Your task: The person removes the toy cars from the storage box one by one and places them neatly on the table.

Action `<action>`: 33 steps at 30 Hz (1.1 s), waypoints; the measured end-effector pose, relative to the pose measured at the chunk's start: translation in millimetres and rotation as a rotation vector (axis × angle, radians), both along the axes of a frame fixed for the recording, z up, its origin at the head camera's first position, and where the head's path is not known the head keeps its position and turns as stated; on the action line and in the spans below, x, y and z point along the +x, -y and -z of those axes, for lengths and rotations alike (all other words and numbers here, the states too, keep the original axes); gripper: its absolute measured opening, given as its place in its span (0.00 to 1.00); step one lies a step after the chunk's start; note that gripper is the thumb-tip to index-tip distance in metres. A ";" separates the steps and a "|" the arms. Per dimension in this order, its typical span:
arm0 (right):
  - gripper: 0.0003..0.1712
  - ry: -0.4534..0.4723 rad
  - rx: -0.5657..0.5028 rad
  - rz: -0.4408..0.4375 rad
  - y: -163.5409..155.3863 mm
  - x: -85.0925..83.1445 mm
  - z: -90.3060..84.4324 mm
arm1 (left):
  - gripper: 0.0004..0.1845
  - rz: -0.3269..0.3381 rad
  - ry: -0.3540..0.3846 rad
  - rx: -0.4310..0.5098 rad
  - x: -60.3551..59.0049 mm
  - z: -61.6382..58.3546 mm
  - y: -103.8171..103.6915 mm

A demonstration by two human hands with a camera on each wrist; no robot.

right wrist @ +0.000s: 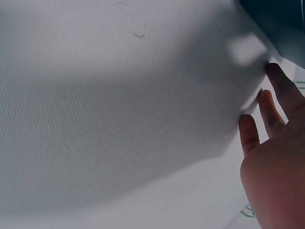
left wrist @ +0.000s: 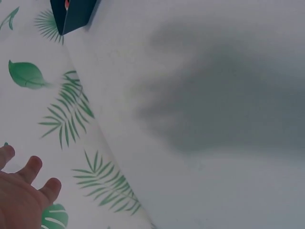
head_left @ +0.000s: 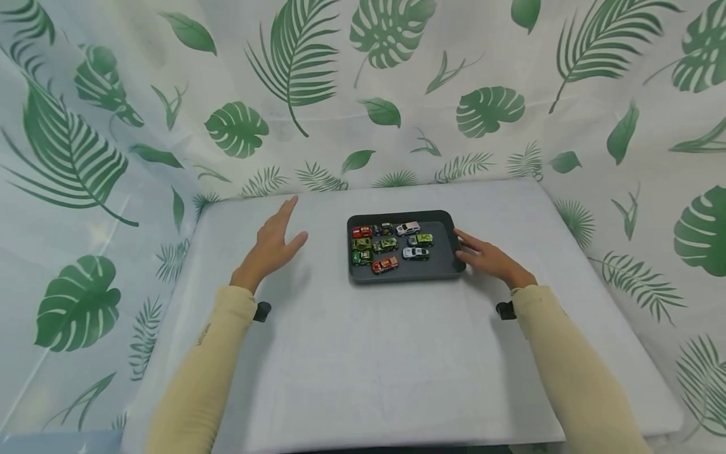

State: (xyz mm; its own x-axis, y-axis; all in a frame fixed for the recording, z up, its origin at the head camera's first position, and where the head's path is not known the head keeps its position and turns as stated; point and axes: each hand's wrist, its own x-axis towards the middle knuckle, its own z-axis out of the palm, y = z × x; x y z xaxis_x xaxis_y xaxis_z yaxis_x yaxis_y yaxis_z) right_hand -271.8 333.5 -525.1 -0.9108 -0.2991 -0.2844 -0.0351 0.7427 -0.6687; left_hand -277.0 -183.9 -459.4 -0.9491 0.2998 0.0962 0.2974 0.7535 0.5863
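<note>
Nine small toy cars (head_left: 386, 245) sit in a dark grey rectangular tray (head_left: 442, 261), which lies flat on a white-covered table (head_left: 363, 366), toward its far side. The cars cluster in the tray's left and middle parts: on the left, a red car (head_left: 362, 231) at the back, an olive one (head_left: 361, 244) and a green one (head_left: 361, 257) in front; a red-orange car (head_left: 386, 265) stands nearest the front wall. The right part of the tray's floor is bare.

The right hand (head_left: 490, 258) is at the tray's right end, fingers extended and thumb apart, tips at the rim — whether they bear any of its weight, I cannot tell. The left hand (head_left: 272, 249) is well apart from the tray on the other side, holding nothing, its thumb spread wide from the straight fingers; it hovers over the table, its shadow falling on the cloth.

Both arms wear pale yellow sleeves (head_left: 210, 366), with a black device (head_left: 261, 311) at each wrist. Behind the table hangs a white curtain (head_left: 397, 145) printed with green leaves.
</note>
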 end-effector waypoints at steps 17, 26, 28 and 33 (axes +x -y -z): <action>0.37 -0.010 -0.067 0.051 -3.4 2.8 6.0 | 0.40 0.137 0.040 0.024 -37.1 -28.3 -58.8; 0.36 -0.031 -0.094 0.050 -5.1 6.8 9.4 | 0.35 0.231 0.038 0.039 -65.8 -51.4 -119.9; 0.36 -0.043 -0.112 0.051 -6.2 7.7 10.1 | 0.33 0.257 0.035 0.036 -70.6 -55.2 -133.3; 0.36 -0.076 -0.139 0.044 -8.9 10.0 11.1 | 0.31 0.326 0.039 0.017 -80.5 -56.7 -161.6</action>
